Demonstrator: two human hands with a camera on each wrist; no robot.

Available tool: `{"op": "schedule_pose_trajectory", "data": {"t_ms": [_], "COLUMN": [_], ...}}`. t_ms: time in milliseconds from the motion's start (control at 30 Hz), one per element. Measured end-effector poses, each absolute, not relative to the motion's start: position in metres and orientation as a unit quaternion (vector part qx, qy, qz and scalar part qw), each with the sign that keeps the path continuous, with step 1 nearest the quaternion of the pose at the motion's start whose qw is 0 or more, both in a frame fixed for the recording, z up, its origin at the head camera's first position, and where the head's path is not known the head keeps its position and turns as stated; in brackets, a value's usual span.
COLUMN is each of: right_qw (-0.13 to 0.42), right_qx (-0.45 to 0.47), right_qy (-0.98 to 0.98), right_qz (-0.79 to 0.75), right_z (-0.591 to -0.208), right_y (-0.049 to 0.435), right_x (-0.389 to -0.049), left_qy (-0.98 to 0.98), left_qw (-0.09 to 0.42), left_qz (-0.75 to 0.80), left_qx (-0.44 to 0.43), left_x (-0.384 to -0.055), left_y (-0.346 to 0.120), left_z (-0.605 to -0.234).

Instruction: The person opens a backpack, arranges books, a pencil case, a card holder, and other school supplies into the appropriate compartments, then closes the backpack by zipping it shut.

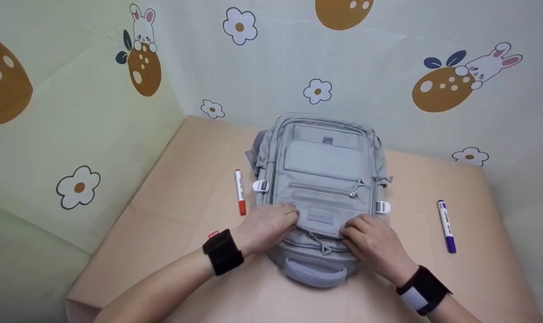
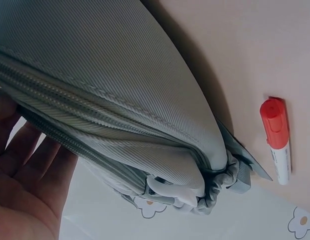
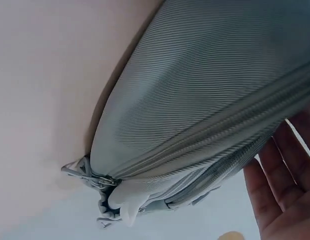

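A grey backpack [image 1: 323,159] lies on its back with its top carry handle [image 1: 315,273] towards me. My left hand [image 1: 267,226] grips the left edge of its front pocket, thumb and fingertips at the zipper seam. On the opposite edge, my right hand [image 1: 374,242] holds the pocket with bent fingers. A zipper pull [image 1: 325,249] with a triangular end hangs between the two hands. The left wrist view shows the left fingers [image 2: 32,165] against the bag's front beside a double zipper [image 2: 95,112]. Some of the right fingertips are hidden by the bag in the right wrist view.
A red-capped marker [image 1: 240,193] lies left of the backpack, and a purple-capped marker [image 1: 446,226] lies to its right. White side buckles [image 1: 383,207] stick out from the bag. Behind the cloth-covered table [image 1: 172,188] hangs a patterned curtain [image 1: 271,67].
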State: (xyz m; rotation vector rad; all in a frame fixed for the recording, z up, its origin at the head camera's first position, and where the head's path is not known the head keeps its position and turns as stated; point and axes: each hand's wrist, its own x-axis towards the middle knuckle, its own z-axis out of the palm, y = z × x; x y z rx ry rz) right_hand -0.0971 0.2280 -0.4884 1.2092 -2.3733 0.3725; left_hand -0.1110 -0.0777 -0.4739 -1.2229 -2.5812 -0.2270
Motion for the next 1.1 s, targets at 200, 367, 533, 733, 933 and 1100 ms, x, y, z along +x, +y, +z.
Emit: {"op": "schedule_pose_trajectory", "data": {"t_ms": [200,367,533,733,933,1100], "right_qw": [0.258,0.273,0.281,0.279,0.279,0.283], "right_qx": [0.45,0.446,0.439,0.438,0.435,0.428], "right_qy": [-0.846,-0.843,-0.842,-0.843,-0.844,-0.846], "right_qz": [0.119,0.124,0.138,0.141,0.143,0.144], "right_z": [-0.493,-0.492,-0.494,-0.497,-0.496,-0.495], "right_y": [0.225,0.223,0.222,0.22,0.221,0.225], "right_x": [-0.101,-0.102,-0.1,-0.099,-0.101,-0.099], "left_qy": [-0.894,-0.883,-0.838,-0.81,-0.833,-0.872], "left_qw": [0.133,0.149,0.151,0.142,0.148,0.135], "left_qz": [-0.067,-0.029,0.063,0.142,0.097,0.002], "left_qx": [-0.422,-0.444,-0.52,-0.55,-0.523,-0.471], "left_x": [-0.111,-0.104,-0.098,-0.098,-0.097,-0.094], "left_y": [-0.075,-0.063,-0.039,-0.026,-0.038,-0.049], "left_z": [-0.472,-0.464,-0.459,-0.462,-0.463,-0.466]}}
